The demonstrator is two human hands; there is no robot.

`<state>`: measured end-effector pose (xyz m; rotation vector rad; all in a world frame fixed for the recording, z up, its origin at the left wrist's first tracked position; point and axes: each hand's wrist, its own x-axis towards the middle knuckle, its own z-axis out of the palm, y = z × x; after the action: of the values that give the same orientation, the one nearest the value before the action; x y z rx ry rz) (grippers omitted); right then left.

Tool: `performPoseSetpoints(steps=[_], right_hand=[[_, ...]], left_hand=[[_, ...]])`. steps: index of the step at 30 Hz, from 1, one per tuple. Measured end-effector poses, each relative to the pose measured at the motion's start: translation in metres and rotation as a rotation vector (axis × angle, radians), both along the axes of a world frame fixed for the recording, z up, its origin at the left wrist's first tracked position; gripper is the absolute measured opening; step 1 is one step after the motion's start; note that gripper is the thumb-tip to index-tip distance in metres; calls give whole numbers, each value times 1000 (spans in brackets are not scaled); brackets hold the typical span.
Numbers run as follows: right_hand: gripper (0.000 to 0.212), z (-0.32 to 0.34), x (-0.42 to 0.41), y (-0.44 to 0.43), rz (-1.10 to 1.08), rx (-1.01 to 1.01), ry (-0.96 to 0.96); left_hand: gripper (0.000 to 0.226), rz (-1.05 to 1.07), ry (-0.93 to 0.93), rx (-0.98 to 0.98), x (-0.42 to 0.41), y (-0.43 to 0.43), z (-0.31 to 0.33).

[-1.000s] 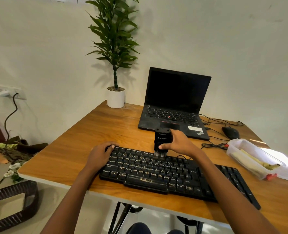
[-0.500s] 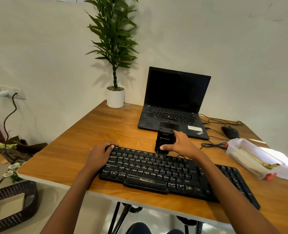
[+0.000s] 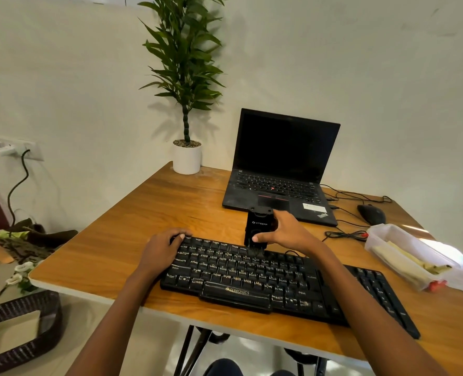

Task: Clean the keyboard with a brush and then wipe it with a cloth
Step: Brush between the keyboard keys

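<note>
A black keyboard [image 3: 265, 278] lies across the front of the wooden table [image 3: 149, 229]. My right hand [image 3: 287, 232] grips a black block-shaped brush [image 3: 258, 226] upright, its bristles down on the keys of the top rows near the middle. My left hand [image 3: 162, 248] holds the keyboard's far left corner, fingers curled over its back edge. A pale folded cloth [image 3: 404, 260] lies in a clear plastic box [image 3: 382, 234] at the right.
An open black laptop [image 3: 281, 169] stands behind the keyboard. A potted plant [image 3: 187, 156] sits at the table's far left corner. A mouse [image 3: 371, 214] and cables [image 3: 344, 234] lie at the right. A wicker basket [image 3: 21, 329] sits on the floor at left.
The brush and my right hand have shifted slightly right and back along the top key rows. My left hand has stayed on the keyboard's left corner.
</note>
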<state>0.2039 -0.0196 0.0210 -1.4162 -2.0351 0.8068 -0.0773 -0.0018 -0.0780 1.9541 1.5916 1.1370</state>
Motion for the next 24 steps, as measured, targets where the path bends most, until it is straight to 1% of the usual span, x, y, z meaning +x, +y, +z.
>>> performPoseSetpoints(steps=[2,5,8,11,12,15,18,19,22,24], right_hand=[[41,-1,-2,0,31,-31,18],[42,-1,-5,0,4,57,-11],[42,-2,-6,0,31,16,25],[44,-3,-7,1,-11,56,-1],[42,-3,-6,2,-5,47,11],[38,-4,-10,1,53,-67,94],[42,-4,-12,2,2,59,9],[42,-4,-13,2,10,60,10],[39,-2,-15,2,53,-24,53],[40,0,-13,4,24,31,-1]], left_hand=[[23,2,7,4,-1,0,-1],[23,1,7,11,-1,0,-1],[23,-6,3,4,-1,0,-1],[23,-6,9,2,-1,0,-2],[23,-8,6,4,-1,0,-2],[23,-4,11,11,-1,1,-2],[23,-4,4,9,-1,1,-2],[23,-3,4,7,-1,1,-2],[23,-6,8,2,-2,1,-3],[23,-4,14,2,-2,2,-2]])
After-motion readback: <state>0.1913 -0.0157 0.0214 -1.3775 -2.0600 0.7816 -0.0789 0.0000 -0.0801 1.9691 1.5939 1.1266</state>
